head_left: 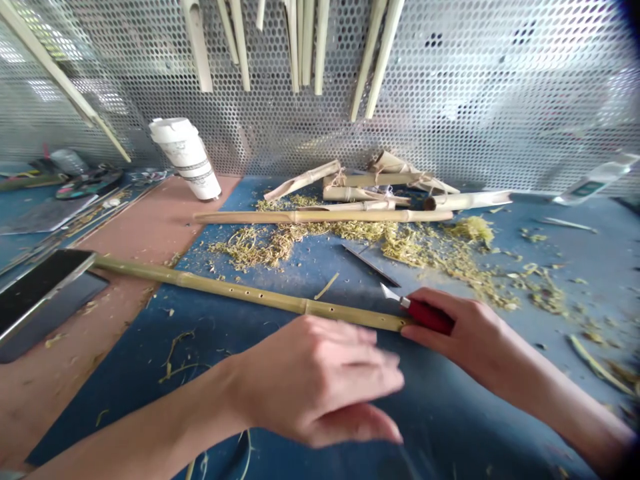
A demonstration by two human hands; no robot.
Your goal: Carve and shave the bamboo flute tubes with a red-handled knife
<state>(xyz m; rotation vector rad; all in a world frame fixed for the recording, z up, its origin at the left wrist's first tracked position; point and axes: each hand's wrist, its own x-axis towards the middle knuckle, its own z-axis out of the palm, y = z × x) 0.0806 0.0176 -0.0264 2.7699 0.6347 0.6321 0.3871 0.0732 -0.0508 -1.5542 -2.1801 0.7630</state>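
The 2 hands are apart, with the bench between them. The right hand (pixel 463 333) sits at about 3 o'clock from the frame's centre, its fingers closed firmly around the red handle of a craft knife (pixel 425 315), with the small bright blade pointing up and left. The left hand (pixel 315 380) sits at about 6 o'clock, blurred and open, with its fingers spread just below the bamboo flute (pixel 250 297). It is not gripping anything, and whether its fingertips touch the tube is hard to tell.

The flute lies across the blue work mat (pixel 125 413), running from about 9 o'clock to just beside the knife handle. A row of small finger holes runs along its left half, and a node marks it right of centre. Its far end meets a black smartphone (pixel 40 293) at about 9 o'clock.

Beyond it, at about 12 o'clock, lie a dark steel blade (pixel 370 264), heaps of yellow-green shavings (pixel 300 235), a second bamboo tube (pixel 325 216), and split bamboo pieces bound with twine (pixel 390 179). A white tumbler (pixel 185 159) stands tilted at about 11 o'clock on a pinkish-brown board (pixel 150 227). Bamboo lengths (pixel 305 40) hang against a perforated metal panel (pixel 500 93), and a plastic bottle (pixel 595 179) lies at about 2 o'clock.
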